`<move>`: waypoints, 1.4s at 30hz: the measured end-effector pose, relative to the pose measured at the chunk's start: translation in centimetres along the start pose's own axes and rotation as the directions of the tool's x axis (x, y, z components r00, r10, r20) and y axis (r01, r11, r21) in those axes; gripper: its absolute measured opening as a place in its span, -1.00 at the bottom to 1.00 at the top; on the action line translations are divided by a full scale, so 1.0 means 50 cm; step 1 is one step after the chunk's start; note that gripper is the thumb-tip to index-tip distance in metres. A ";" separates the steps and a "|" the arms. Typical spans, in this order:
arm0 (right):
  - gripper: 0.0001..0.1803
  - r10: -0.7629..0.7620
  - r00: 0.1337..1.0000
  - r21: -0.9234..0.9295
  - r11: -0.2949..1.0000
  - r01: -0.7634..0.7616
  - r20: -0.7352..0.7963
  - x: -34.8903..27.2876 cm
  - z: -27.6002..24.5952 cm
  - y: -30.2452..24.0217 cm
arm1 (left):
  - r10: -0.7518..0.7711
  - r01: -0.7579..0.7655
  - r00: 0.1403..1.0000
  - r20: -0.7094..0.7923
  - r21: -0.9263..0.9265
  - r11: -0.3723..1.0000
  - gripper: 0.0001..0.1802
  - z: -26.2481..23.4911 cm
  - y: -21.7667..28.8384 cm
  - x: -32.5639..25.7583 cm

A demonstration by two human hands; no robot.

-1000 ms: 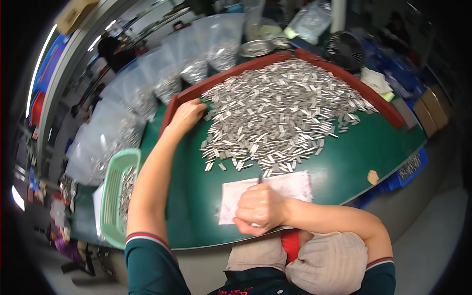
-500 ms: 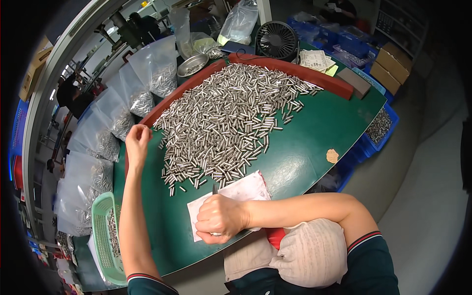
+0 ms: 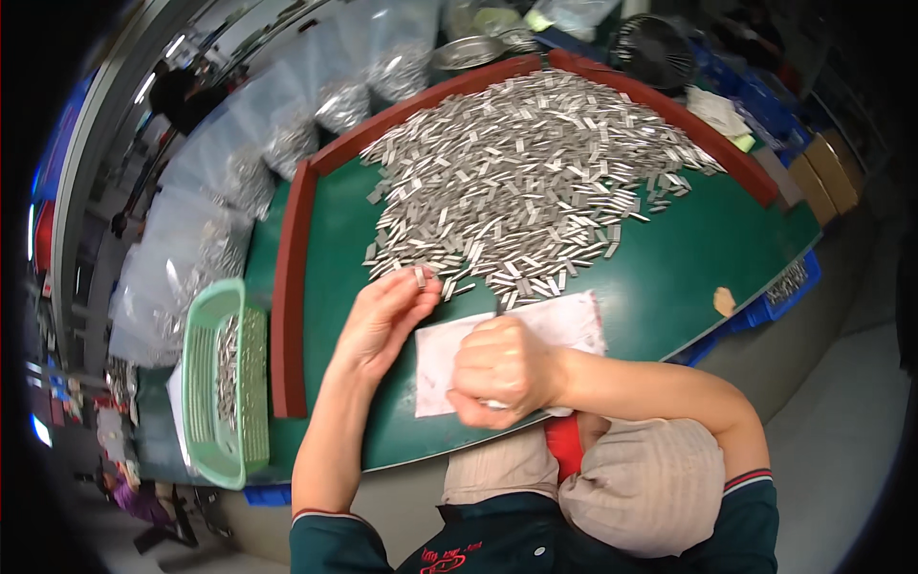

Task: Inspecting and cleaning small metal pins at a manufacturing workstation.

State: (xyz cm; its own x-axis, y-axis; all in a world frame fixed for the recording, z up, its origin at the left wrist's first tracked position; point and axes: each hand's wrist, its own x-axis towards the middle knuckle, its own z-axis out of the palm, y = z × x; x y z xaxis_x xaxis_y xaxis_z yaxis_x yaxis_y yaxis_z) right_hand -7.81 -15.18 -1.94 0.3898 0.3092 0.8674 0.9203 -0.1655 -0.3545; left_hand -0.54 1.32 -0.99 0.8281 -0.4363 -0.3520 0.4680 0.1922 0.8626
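A large pile of small silvery metal pins (image 3: pixel 516 182) is spread over the green tabletop (image 3: pixel 660 277). At the pile's near left edge, my left hand (image 3: pixel 382 320) pinches one metal pin (image 3: pixel 420 277) between its fingertips. My right hand (image 3: pixel 502 373) is closed in a fist over a stained white cloth (image 3: pixel 564 320). A dark, narrow tool tip (image 3: pixel 498 305) sticks out from the top of that fist; the rest of the tool is hidden, so its kind cannot be made out.
Red-brown rails (image 3: pixel 291 306) border the table's left and far sides. A green plastic basket (image 3: pixel 253 392) with pins stands left. Several clear bags of pins (image 3: pixel 244 182) line the left rim. A metal dish (image 3: pixel 469 53) and a black fan (image 3: pixel 652 53) are at the back.
My left hand has come from the left rail to the pile's near edge, and a pin now shows in its fingertips. My right fist stays over the cloth. The whole view has shifted.
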 end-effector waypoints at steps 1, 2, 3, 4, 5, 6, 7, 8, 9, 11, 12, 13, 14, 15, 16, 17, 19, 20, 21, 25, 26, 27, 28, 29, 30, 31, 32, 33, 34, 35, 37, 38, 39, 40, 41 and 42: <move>-0.79 0.003 1.000 -0.012 1.000 -0.002 0.012 -0.001 -0.005 0.001 | 0.004 -0.005 1.000 0.015 0.069 0.998 -0.73 0.014 0.000 -0.002; -0.78 -0.003 0.999 -0.040 0.999 0.004 0.040 0.005 -0.014 -0.004 | 0.038 -0.042 0.998 0.045 0.091 0.995 -0.76 0.015 -0.005 -0.003; -0.77 -0.002 0.999 -0.032 0.999 0.003 0.043 0.007 -0.014 -0.003 | 0.087 -0.089 0.996 0.020 0.137 0.987 -0.78 0.016 -0.011 -0.005; -0.76 0.000 0.999 -0.026 1.000 0.001 0.045 0.008 -0.012 -0.002 | 0.171 -0.172 0.985 0.020 0.191 0.966 -0.82 0.013 -0.017 -0.005; -0.75 0.005 0.999 -0.032 0.999 -0.003 0.045 0.007 -0.010 -0.002 | 0.270 -0.272 0.962 0.046 0.290 0.918 -0.85 0.012 -0.021 -0.003; -0.75 -0.004 0.999 -0.015 1.000 0.004 0.051 0.008 -0.008 -0.002 | 0.359 -0.354 0.932 0.054 0.349 0.867 -0.86 0.009 -0.029 -0.002; -0.75 -0.001 0.998 -0.018 1.000 0.002 0.062 0.009 -0.006 -0.001 | 0.442 -0.430 0.894 0.070 0.408 0.805 -0.86 0.004 -0.037 0.000; -0.75 0.007 0.997 -0.029 1.000 -0.005 0.071 0.008 -0.006 -0.001 | 0.490 -0.469 0.868 0.084 0.464 0.751 -0.87 0.001 -0.043 0.004; -0.75 0.011 0.996 -0.033 0.999 -0.008 0.083 0.009 -0.007 -0.001 | 0.523 -0.493 0.848 0.091 0.498 0.713 -0.88 -0.001 -0.048 0.008; -0.74 0.011 0.996 -0.031 0.999 -0.008 0.083 0.010 -0.007 -0.001 | 0.544 -0.523 0.820 0.178 0.620 0.585 -0.89 -0.004 -0.043 0.008; -0.74 0.013 0.997 -0.036 0.999 -0.010 0.081 0.011 -0.008 -0.001 | 0.544 -0.522 0.820 0.178 0.621 0.584 -0.89 -0.003 -0.040 0.008; -0.74 0.012 0.997 -0.034 0.999 -0.009 0.080 0.011 -0.010 -0.001 | 0.565 -0.549 0.796 0.217 0.651 0.524 -0.89 -0.001 -0.039 0.009; -0.74 0.015 0.996 -0.039 0.999 -0.012 0.084 0.010 -0.011 0.000 | 0.582 -0.574 0.771 0.258 0.677 0.461 -0.88 0.001 -0.037 0.010; -0.74 0.019 0.996 -0.043 0.999 -0.015 0.088 0.010 -0.011 0.001 | 0.586 -0.581 0.766 0.263 0.673 0.457 -0.88 0.004 -0.034 0.010; -0.74 0.018 0.996 -0.043 0.999 -0.014 0.086 0.009 -0.011 0.001 | 0.586 -0.581 0.766 0.264 0.675 0.456 -0.88 0.003 -0.035 0.010; -0.74 0.018 0.996 -0.042 0.999 -0.015 0.085 0.009 -0.011 0.001 | 0.573 -0.579 0.776 0.262 0.655 0.485 -0.88 0.003 -0.036 0.012; -0.74 0.018 0.996 -0.042 0.999 -0.014 0.083 0.009 -0.011 0.001 | 0.560 -0.577 0.786 0.261 0.636 0.513 -0.88 0.000 -0.039 0.013; -0.75 0.016 0.997 -0.044 0.999 -0.013 0.076 0.009 -0.010 0.000 | 0.543 -0.562 0.804 0.242 0.606 0.563 -0.88 -0.001 -0.041 0.013; -0.75 0.015 0.997 -0.045 0.999 -0.011 0.070 0.009 -0.010 -0.001 | 0.523 -0.544 0.823 0.223 0.575 0.611 -0.87 -0.001 -0.041 0.013; -0.76 0.022 0.998 -0.047 0.999 -0.019 0.059 0.006 -0.008 -0.004 | 0.496 -0.526 0.843 0.208 0.514 0.678 -0.87 0.005 -0.041 0.008; -0.77 0.022 0.998 -0.048 0.999 -0.019 0.062 0.006 -0.008 -0.004 | 0.516 -0.542 0.830 0.212 0.521 0.659 -0.88 0.004 -0.042 0.009; -0.78 0.023 0.998 -0.048 0.999 -0.020 0.065 0.006 -0.008 -0.004 | 0.535 -0.558 0.817 0.215 0.529 0.640 -0.88 0.003 -0.043 0.009; -0.78 0.026 0.998 -0.046 0.999 -0.023 0.065 0.007 -0.009 -0.002 | 0.532 -0.555 0.819 0.214 0.529 0.642 -0.88 0.002 -0.040 0.007; -0.79 0.028 0.999 0.028 0.999 -0.029 0.027 0.008 -0.013 0.000 | 0.570 -0.595 0.774 0.274 0.622 0.509 -0.89 0.005 -0.036 0.000; -0.80 0.035 0.999 0.102 0.994 -0.034 -0.010 0.010 -0.018 0.002 | 0.594 -0.620 0.729 0.340 0.696 0.362 -0.90 0.011 -0.031 -0.007; -0.82 0.098 0.993 0.195 0.977 -0.084 -0.063 0.011 -0.028 0.008 | 0.609 -0.627 0.701 0.370 0.727 0.280 -0.89 0.021 -0.026 -0.016; -0.80 0.207 0.965 0.288 0.945 -0.155 -0.160 0.008 -0.031 0.008 | 0.549 -0.591 0.748 0.373 0.751 0.294 -0.88 0.033 -0.021 -0.031; -0.76 0.317 0.916 0.387 0.899 -0.208 -0.246 0.004 -0.031 0.011 | 0.487 -0.552 0.791 0.372 0.777 0.303 -0.88 0.041 -0.018 -0.046; -0.66 0.412 0.878 0.459 0.846 -0.271 -0.243 -0.001 -0.035 0.012 | 0.464 -0.554 0.780 0.419 0.807 0.203 -0.88 0.046 -0.020 -0.055; -0.63 0.485 0.837 0.558 0.780 -0.284 -0.252 -0.004 -0.033 0.016 | 0.444 -0.560 0.777 0.446 0.812 0.165 -0.88 0.050 -0.025 -0.057; -0.59 0.618 0.756 0.715 0.628 -0.307 -0.217 0.000 -0.029 0.014 | 0.440 -0.592 0.746 0.500 0.800 0.096 -0.89 0.052 -0.037 -0.053; -0.59 0.664 0.726 0.788 0.539 -0.298 -0.179 0.003 -0.030 0.014 | 0.430 -0.594 0.749 0.504 0.798 0.099 -0.89 0.053 -0.039 -0.052; -0.58 0.703 0.698 0.851 0.444 -0.281 -0.136 0.006 -0.030 0.013 | 0.427 -0.574 0.764 0.484 0.812 0.108 -0.89 0.055 -0.040 -0.051; -0.58 0.754 0.647 0.916 0.331 -0.225 -0.114 0.013 -0.026 0.010 | 0.423 -0.554 0.778 0.464 0.824 0.116 -0.88 0.056 -0.041 -0.049; -0.57 0.781 0.620 0.941 0.262 -0.215 -0.076 0.013 -0.024 0.011 | 0.413 -0.554 0.782 0.467 0.824 0.116 -0.88 0.056 -0.044 -0.050; -0.57 0.803 0.595 0.960 0.194 -0.201 -0.038 0.012 -0.024 0.013 | 0.430 -0.544 0.786 0.445 0.827 0.140 -0.88 0.055 -0.047 -0.050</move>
State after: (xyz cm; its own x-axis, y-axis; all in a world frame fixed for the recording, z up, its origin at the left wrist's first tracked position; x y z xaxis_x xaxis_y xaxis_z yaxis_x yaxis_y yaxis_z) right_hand -7.03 -16.21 -1.21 0.9695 0.0159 0.2444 0.1325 0.8051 -0.5781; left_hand -4.54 -0.46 -1.12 0.7145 -0.6513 0.2556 -0.6409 -0.4627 0.6126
